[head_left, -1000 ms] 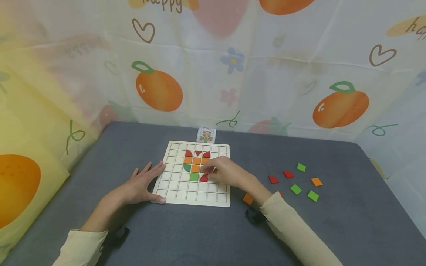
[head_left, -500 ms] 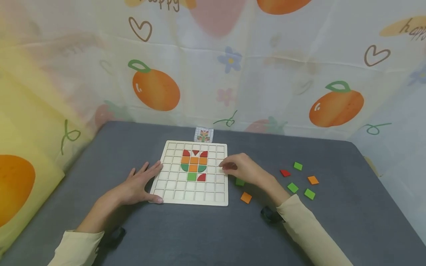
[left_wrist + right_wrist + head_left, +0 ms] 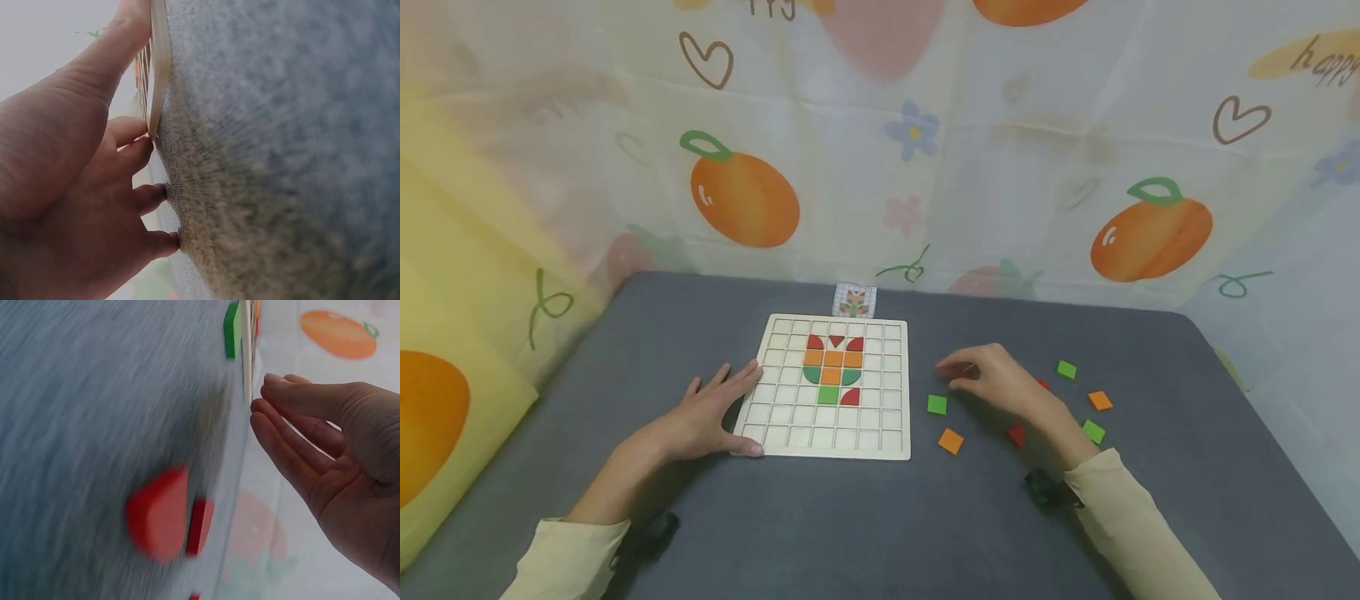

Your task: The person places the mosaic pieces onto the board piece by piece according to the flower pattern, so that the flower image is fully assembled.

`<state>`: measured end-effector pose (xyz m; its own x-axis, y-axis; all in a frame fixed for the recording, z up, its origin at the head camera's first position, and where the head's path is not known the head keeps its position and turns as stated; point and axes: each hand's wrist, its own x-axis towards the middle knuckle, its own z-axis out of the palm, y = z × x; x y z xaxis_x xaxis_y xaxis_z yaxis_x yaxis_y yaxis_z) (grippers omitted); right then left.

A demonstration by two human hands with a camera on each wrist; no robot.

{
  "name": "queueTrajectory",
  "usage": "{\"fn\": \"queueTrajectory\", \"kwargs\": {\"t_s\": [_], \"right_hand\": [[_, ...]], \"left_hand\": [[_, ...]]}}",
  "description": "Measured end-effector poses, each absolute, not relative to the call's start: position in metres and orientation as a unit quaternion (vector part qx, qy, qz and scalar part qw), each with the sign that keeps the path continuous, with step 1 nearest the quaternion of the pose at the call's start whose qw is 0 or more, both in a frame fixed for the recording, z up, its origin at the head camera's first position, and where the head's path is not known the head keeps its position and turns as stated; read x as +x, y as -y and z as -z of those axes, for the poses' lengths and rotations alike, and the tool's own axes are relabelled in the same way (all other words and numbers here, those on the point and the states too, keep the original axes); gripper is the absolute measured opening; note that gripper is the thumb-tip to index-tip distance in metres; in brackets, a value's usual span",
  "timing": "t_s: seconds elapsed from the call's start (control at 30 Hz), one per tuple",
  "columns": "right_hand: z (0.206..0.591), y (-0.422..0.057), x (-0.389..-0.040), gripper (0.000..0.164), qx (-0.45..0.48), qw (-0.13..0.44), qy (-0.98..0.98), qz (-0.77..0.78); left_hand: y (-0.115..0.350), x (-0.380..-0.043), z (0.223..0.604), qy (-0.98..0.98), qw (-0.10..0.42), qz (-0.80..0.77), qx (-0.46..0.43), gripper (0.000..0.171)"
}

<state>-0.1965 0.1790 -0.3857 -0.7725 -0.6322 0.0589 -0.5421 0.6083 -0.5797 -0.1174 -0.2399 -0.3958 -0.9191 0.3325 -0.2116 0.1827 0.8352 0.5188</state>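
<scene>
A pale grid board (image 3: 880, 433) lies on the table. Set in its cells are orange squares (image 3: 832, 358), red corner pieces with a curved edge, a red triangle (image 3: 837, 341), two green rounded pieces (image 3: 851, 377) and a green square (image 3: 828, 394). My left hand (image 3: 700, 421) rests spread at the board's left side, thumb on the near corner, fingertips at the edge and on the cloth. Off the board's right side, my right hand (image 3: 1000, 382) hovers with loosely bent fingers. In the right wrist view, nothing shows between those fingers, and red curved tiles (image 3: 159, 515) lie beneath.
Between board and right hand lie a loose green square (image 3: 937, 404) and an orange square (image 3: 951, 442). Farther right are several more tiles, including another orange square (image 3: 1100, 401). A small printed pattern card (image 3: 854, 301) sits behind the board, before a fruit-print cloth (image 3: 1000, 208).
My right hand has left the board and moved right over the loose tiles. The right green rounded piece, earlier behind its fingers, now shows on the board. My left hand keeps its place.
</scene>
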Motion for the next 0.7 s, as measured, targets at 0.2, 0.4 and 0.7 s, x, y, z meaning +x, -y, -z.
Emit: {"fn": "queueTrajectory", "kwargs": {"t_s": [0.2,0.4,0.7], "right_hand": [[0.389,-0.209,-0.194,0.031,-0.294,0.069,-0.91,0.284],[0.394,-0.235,-0.188,0.029,-0.276,0.066,-0.916,0.285],[0.397,-0.256,-0.185,0.033,-0.291,0.077,-0.912,0.279]], "left_hand": [[0.24,-0.118,0.396,-0.948,0.147,-0.248,0.137,0.12],[0.241,-0.118,0.398,-0.947,0.15,-0.25,0.139,0.12],[0.24,-0.118,0.397,-0.945,0.15,-0.255,0.138,0.12]]}}
